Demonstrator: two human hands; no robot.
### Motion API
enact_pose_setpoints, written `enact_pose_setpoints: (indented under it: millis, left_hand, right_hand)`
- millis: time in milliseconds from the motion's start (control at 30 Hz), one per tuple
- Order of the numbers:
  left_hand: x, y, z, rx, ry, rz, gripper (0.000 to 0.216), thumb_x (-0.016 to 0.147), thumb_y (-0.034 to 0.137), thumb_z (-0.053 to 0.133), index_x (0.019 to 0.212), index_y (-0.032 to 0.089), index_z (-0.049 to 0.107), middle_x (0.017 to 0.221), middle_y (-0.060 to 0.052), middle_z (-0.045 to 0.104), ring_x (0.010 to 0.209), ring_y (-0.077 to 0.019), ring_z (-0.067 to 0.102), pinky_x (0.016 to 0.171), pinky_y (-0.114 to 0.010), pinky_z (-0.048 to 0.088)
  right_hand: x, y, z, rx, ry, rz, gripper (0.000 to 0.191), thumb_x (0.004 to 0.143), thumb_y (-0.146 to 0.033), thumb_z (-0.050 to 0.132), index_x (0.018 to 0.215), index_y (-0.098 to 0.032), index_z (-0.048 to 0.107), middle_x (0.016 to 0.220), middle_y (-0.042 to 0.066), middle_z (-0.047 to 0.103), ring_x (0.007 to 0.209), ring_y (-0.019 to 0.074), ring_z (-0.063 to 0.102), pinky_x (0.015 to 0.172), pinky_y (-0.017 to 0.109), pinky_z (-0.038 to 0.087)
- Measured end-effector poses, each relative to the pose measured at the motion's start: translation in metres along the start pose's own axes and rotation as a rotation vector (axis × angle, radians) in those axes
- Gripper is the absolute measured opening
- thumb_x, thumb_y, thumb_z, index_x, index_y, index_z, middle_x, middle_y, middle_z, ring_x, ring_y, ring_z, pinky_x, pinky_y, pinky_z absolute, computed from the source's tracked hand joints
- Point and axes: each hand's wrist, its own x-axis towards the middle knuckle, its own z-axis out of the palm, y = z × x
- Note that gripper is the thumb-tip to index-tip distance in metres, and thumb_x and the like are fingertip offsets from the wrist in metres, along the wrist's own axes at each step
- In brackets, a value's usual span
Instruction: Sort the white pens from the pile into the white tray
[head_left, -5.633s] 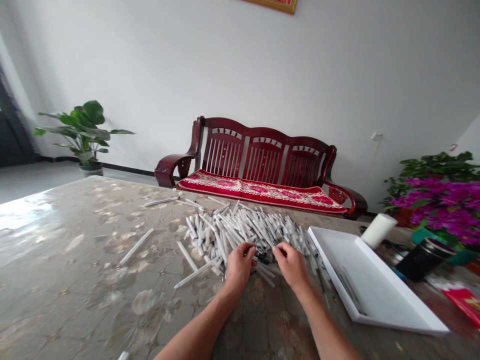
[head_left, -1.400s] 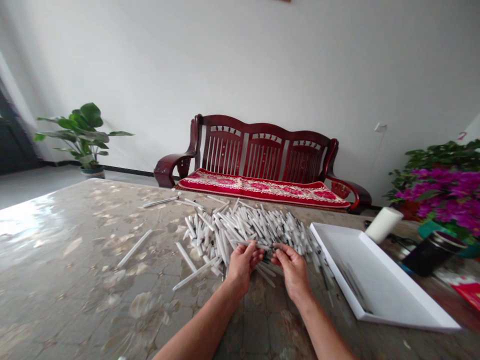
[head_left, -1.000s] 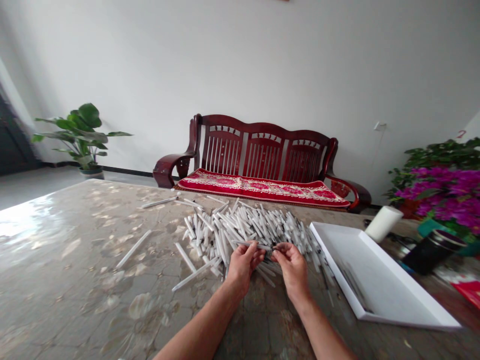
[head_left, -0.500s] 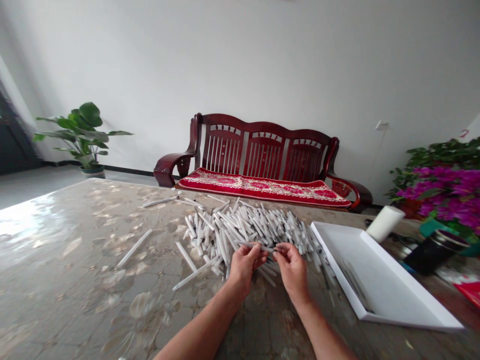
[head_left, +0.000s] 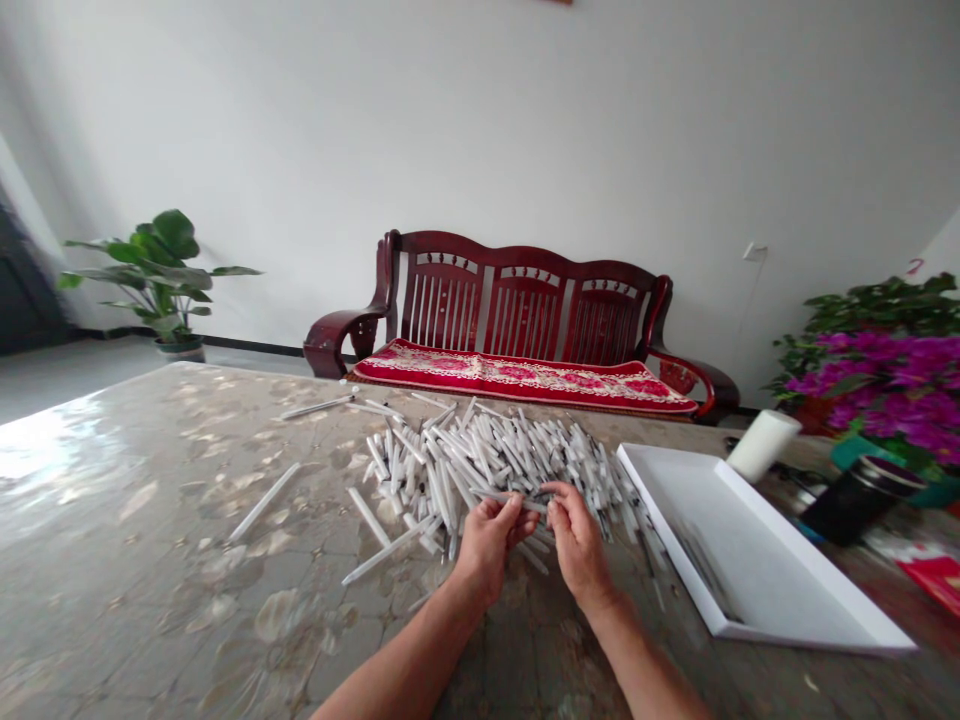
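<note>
My left hand is closed in a pinch on a slim translucent pen, held nearly level in front of the pile. The fingers of my right hand close round the pen's dark right end, and the fingertips partly hide it. Just beyond both hands lies a large loose heap of whitish pens, some with black ends. To the right, a shallow white box holds several thin dark pen-like sticks along its left side.
A single white pen lies apart on the patterned tabletop. Right of the box stand a white roll, a black cup and a pot of purple flowers. Behind the table is a dark red wooden bench.
Both hands stay on the pen in front of the heap. My right fingers have shifted slightly at its dark end. The whole view has moved a little.
</note>
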Motion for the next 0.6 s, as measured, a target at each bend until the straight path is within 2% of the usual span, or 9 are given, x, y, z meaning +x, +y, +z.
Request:
enact_pose_setpoints:
  millis: [67,133,267,400,500,600]
  left_hand:
    - [0.001,0.002,0.001,-0.013,0.027,-0.004,0.037,0.056,0.039,0.094,0.070,0.013,0.071,0.064,-0.003,0.072,0.058,-0.0128,0.067,0.061,-0.022,0.057]
    - [0.002,0.004,0.001,-0.034,0.071,-0.003,0.035,0.057,0.035,0.094,0.066,0.013,0.068,0.061,-0.002,0.071,0.058,-0.0126,0.067,0.061,-0.022,0.057]
    - [0.004,0.007,0.000,-0.034,0.097,-0.009,0.035,0.059,0.034,0.094,0.063,0.014,0.066,0.060,-0.002,0.069,0.059,-0.0125,0.068,0.060,-0.020,0.057]
    - [0.003,0.006,0.000,-0.017,0.075,-0.008,0.038,0.055,0.038,0.095,0.066,0.013,0.067,0.061,-0.002,0.070,0.059,-0.0126,0.068,0.060,-0.021,0.057]
    - [0.002,0.004,0.000,0.010,0.047,-0.001,0.042,0.052,0.042,0.095,0.067,0.013,0.068,0.062,-0.004,0.072,0.058,-0.0125,0.067,0.060,-0.021,0.056]
    - [0.001,0.002,0.001,0.036,0.024,0.010,0.048,0.047,0.047,0.095,0.067,0.013,0.068,0.062,-0.005,0.073,0.057,-0.0135,0.067,0.058,-0.022,0.055]
  right_hand:
    - [-0.001,0.001,0.000,0.054,-0.041,0.067,0.036,0.096,-0.044,0.040,0.114,-0.022,0.063,0.069,-0.002,0.064,0.060,0.0167,0.061,0.056,0.025,0.048]
    - [-0.002,0.002,-0.001,0.047,-0.062,0.089,0.037,0.097,-0.047,0.040,0.112,-0.023,0.063,0.074,0.000,0.067,0.063,0.0176,0.063,0.058,0.025,0.048]
    - [0.000,0.001,-0.005,-0.107,-0.054,-0.021,0.028,0.094,-0.044,0.046,0.096,-0.023,0.064,0.077,0.001,0.069,0.069,0.0182,0.064,0.064,0.025,0.048]
    - [0.002,-0.007,-0.009,-0.248,-0.031,-0.105,0.028,0.096,-0.040,0.040,0.084,-0.024,0.061,0.074,0.002,0.067,0.069,0.0179,0.062,0.064,0.025,0.044]
    - [0.002,-0.011,-0.009,-0.304,-0.027,-0.101,0.032,0.096,-0.040,0.037,0.076,-0.025,0.057,0.064,0.000,0.061,0.060,0.0171,0.057,0.059,0.026,0.037]
    - [0.000,-0.006,-0.007,-0.252,-0.042,-0.037,0.039,0.098,-0.045,0.033,0.067,-0.026,0.049,0.052,-0.004,0.048,0.049,0.0155,0.047,0.052,0.027,0.030]
